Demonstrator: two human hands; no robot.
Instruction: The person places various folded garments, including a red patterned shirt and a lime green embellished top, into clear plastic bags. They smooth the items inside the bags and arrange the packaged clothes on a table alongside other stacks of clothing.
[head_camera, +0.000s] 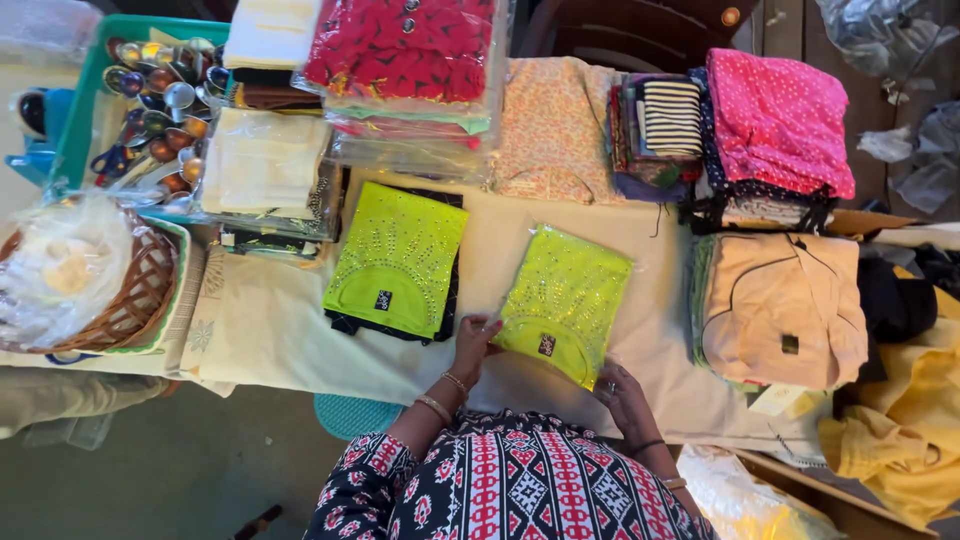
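Lime packet (565, 300), left hand (473, 345), right hand (625, 400), grip at near corners

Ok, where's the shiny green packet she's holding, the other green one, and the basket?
Held green packet (566, 300), head view, middle of its plastic-wrapped front.
Second green packet (396, 258), head view, middle of its sequinned front.
Wicker basket (140, 300), head view, on its brown woven rim.

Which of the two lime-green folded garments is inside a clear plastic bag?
The right lime-green garment, held by both hands; the left lime-green garment lies bare on a dark one.
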